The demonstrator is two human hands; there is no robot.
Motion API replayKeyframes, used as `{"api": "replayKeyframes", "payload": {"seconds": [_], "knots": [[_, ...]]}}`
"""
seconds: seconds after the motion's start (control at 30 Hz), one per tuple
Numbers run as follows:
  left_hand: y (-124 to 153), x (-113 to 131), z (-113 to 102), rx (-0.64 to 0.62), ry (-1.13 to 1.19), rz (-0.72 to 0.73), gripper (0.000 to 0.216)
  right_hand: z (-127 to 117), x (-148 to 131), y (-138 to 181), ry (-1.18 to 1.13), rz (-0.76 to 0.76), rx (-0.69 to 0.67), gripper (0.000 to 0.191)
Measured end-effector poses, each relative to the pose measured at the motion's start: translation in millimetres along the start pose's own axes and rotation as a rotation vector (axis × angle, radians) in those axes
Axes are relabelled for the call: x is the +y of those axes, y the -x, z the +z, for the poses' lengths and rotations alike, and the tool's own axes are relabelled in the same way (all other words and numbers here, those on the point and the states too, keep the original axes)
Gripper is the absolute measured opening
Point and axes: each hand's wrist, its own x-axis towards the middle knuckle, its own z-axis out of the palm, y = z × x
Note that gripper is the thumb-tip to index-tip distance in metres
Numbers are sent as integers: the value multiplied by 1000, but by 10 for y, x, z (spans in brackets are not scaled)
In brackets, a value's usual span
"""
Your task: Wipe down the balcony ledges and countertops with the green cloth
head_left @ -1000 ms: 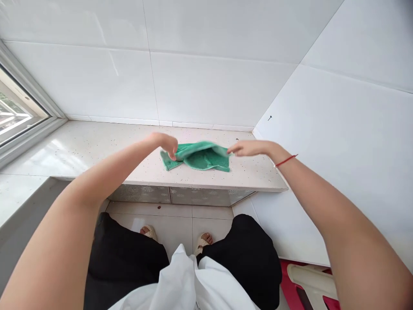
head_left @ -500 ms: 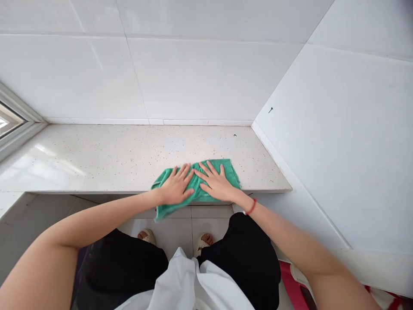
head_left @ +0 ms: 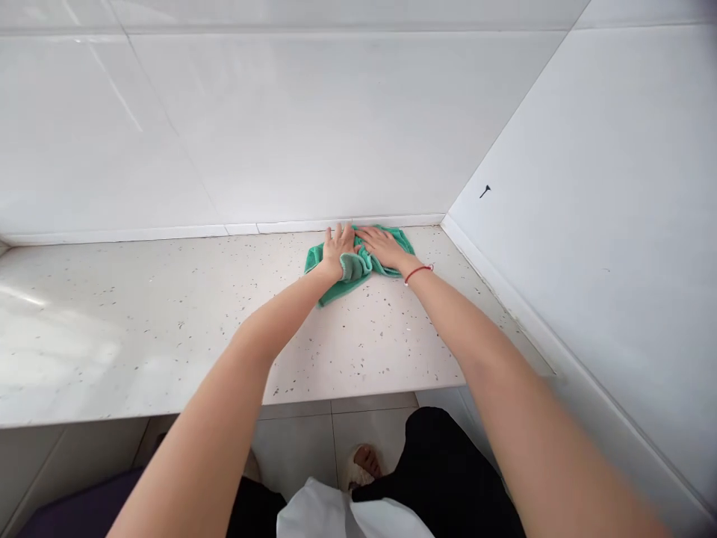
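A green cloth (head_left: 341, 291) lies bunched and creased on the pale speckled counter (head_left: 168, 321), close against the back wall. My left hand (head_left: 339, 250) presses on the cloth's left part, its fingers spread and pointing at the wall. Part of the cloth is folded up beside that wrist. Flat on the right part of the cloth rests my right hand (head_left: 384, 249), fingers stretched out to the left. A red string bracelet (head_left: 419, 273) circles the right wrist. The palms and the cloth beneath them are hidden.
White wall panels (head_left: 314, 127) rise behind the counter, and another white wall (head_left: 605, 224) closes off its right end. A small dark hook-like mark (head_left: 485, 191) shows on that right wall. Below the front edge are floor tiles (head_left: 296, 448) and a sandalled foot (head_left: 365, 463).
Both hands have pushed the cloth from the counter's front edge to the back wall. It is more bunched now, and my arms reach farther forward. The view has also shifted.
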Motion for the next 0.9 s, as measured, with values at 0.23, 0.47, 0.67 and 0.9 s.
{"api": "replayKeyframes", "payload": {"seconds": [0.23, 0.47, 0.67, 0.9], "knots": [[-47, 196, 57, -85, 55, 6, 68, -50, 154, 274, -27, 73, 21, 52], [970, 969, 71, -172, 4, 179, 71, 48, 100, 1726, 82, 179, 22, 62], [1933, 1499, 145, -157, 30, 408, 78, 275, -61, 3071, 209, 203, 72, 65], [1312, 1516, 221, -201, 85, 514, 74, 139, 241, 2656, 201, 268, 81, 66]]}}
